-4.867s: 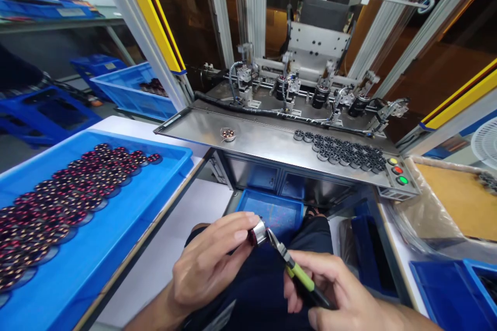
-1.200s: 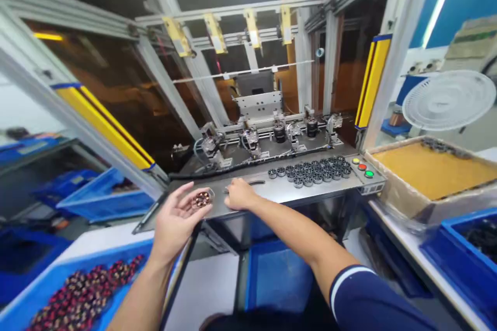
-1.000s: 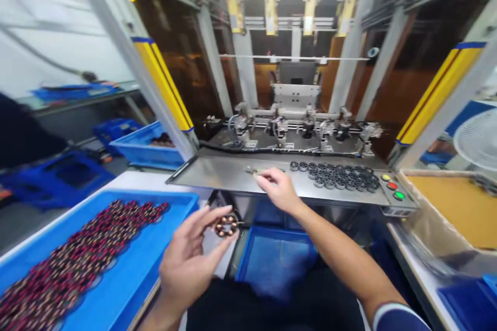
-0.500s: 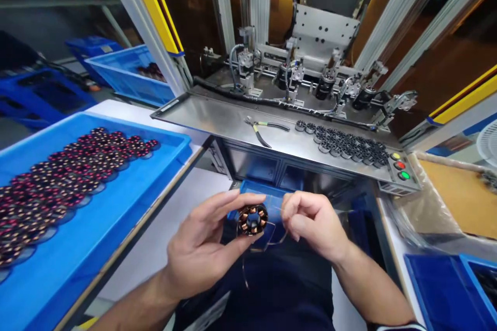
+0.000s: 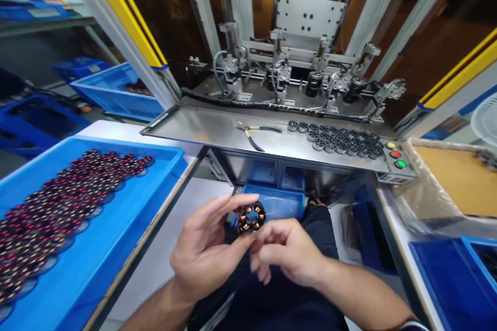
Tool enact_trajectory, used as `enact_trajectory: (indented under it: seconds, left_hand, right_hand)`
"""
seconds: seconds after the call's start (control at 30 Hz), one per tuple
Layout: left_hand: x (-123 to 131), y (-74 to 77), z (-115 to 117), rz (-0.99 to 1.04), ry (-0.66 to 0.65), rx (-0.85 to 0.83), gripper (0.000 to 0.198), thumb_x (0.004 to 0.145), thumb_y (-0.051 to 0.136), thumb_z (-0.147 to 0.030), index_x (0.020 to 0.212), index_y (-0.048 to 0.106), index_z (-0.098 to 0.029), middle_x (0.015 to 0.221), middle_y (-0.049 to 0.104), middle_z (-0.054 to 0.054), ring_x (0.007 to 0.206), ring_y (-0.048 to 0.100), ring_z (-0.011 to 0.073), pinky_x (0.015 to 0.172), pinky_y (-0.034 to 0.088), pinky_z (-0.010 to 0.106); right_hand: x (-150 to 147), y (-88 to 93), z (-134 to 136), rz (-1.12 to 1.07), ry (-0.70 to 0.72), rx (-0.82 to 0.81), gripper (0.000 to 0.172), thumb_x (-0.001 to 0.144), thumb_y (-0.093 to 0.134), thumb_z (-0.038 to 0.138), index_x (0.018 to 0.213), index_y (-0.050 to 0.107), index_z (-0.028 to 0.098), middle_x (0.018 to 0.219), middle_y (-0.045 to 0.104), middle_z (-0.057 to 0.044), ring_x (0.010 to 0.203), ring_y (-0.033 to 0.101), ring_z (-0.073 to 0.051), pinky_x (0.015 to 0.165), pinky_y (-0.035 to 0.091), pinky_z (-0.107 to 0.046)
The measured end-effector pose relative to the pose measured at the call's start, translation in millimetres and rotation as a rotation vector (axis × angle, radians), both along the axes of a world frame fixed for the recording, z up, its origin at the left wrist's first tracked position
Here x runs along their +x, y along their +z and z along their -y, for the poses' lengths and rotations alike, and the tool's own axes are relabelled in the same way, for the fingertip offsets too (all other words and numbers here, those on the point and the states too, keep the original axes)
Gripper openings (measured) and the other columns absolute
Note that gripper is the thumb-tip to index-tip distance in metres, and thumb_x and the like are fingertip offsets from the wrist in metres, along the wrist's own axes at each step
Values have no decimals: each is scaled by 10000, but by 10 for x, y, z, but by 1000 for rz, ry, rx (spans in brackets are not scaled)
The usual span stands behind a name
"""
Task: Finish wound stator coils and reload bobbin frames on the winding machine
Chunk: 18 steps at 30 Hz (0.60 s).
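My left hand (image 5: 212,243) holds a wound motor stator (image 5: 251,217) between thumb and fingers, its round face with copper coils turned up toward me. Just below and right of the stator is my right hand (image 5: 285,251), its fingers curled together close to the left thumb. Whatever the right fingertips pinch is hidden; a thin wire end shows faintly at the stator's right side. Both hands are above my lap, in front of the machine's metal ledge.
At left, a blue tray (image 5: 155,191) carries many wound stators (image 5: 77,196). Cutting pliers (image 5: 254,137) and rows of black stator cores (image 5: 341,139) lie on the metal ledge (image 5: 194,126). Control buttons (image 5: 396,154) sit at its right end. A blue bin (image 5: 285,199) stands below.
My right hand has moved left and down, close against the stator and left thumb. The copper wires that stretched between the hands are now mostly out of sight. The view has shifted slightly.
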<state>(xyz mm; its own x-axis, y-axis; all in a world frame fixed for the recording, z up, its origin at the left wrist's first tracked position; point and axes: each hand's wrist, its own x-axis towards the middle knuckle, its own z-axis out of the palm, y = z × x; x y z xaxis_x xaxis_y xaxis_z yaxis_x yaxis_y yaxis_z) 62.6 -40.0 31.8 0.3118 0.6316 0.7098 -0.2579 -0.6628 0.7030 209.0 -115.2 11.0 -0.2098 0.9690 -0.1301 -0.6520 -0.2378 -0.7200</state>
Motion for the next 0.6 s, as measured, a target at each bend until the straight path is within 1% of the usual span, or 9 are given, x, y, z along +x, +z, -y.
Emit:
enact_trajectory:
  seconds: [0.1, 0.17, 0.23, 0.33, 0.4, 0.43, 0.5, 0.57, 0.6]
  left_hand:
    - [35, -43, 4, -24, 28, -22, 850, 674, 691, 143, 1403, 473, -236, 1188, 710, 42, 1035, 691, 175, 933, 577, 308]
    - [45, -43, 2, -31, 22, -52, 843, 671, 703, 133, 1393, 481, -243, 1178, 715, 36, 1036, 691, 174, 945, 570, 307]
    - [43, -26, -5, -32, -4, -121, 817, 683, 714, 113, 1376, 493, -257, 1175, 719, 28, 1034, 693, 161, 926, 571, 264]
    - [15, 5, -26, -26, -105, -309, 745, 755, 699, 58, 1368, 484, -309, 1196, 714, 10, 1019, 698, 121, 887, 559, 181]
    - [-19, 11, -42, -38, -204, -421, 697, 825, 659, 13, 1387, 455, -345, 1246, 692, 15, 1056, 683, 110, 912, 536, 171]
    - [-37, 9, -49, -53, -254, -462, 678, 857, 636, -10, 1401, 434, -361, 1278, 674, 22, 1077, 673, 109, 920, 526, 172]
    - [-69, 0, -51, -94, -341, -521, 629, 910, 589, -59, 1421, 399, -375, 1339, 631, 45, 1104, 653, 109, 925, 515, 175]
    - [-85, -5, -35, -131, -403, -557, 587, 943, 555, -107, 1438, 374, -367, 1372, 597, 73, 1135, 630, 121, 937, 507, 190]
    - [-86, -5, -20, -148, -422, -570, 570, 954, 541, -125, 1444, 367, -359, 1378, 585, 85, 1159, 615, 133, 956, 500, 206]
  right_hand:
    - [-215, 29, -21, -78, 4, -98, 409, 585, 898, 390, 697, 641, 93, 575, 657, -32, 391, 571, -86, 377, 472, -162]
    - [-236, 54, 6, -84, 7, -134, 404, 581, 901, 384, 696, 646, 93, 533, 638, -17, 366, 549, -75, 358, 452, -146]
    - [-190, 60, 68, -59, -1, -144, 370, 597, 895, 357, 714, 661, 95, 515, 632, -10, 354, 536, -65, 341, 425, -127]
    - [-52, 48, 156, 18, 37, -100, 308, 643, 871, 324, 716, 679, 95, 518, 631, -9, 359, 543, -65, 331, 401, -120]
    - [69, 59, 161, 92, 74, -69, 288, 656, 865, 309, 723, 684, 95, 534, 639, -16, 389, 570, -81, 363, 433, -141]
    - [132, 79, 143, 140, 64, -58, 289, 657, 866, 306, 732, 683, 96, 541, 644, -19, 405, 580, -86, 389, 454, -153]
    - [248, 151, 82, 244, -20, -23, 314, 692, 847, 353, 727, 666, 100, 531, 634, -15, 413, 563, -79, 428, 467, -167]
    - [325, 255, 12, 335, -111, 14, 383, 763, 782, 451, 690, 631, 106, 512, 600, -1, 394, 503, -58, 415, 426, -162]
    - [344, 308, -18, 365, -121, 27, 416, 795, 744, 486, 673, 612, 110, 505, 579, 7, 387, 472, -50, 400, 393, -159]
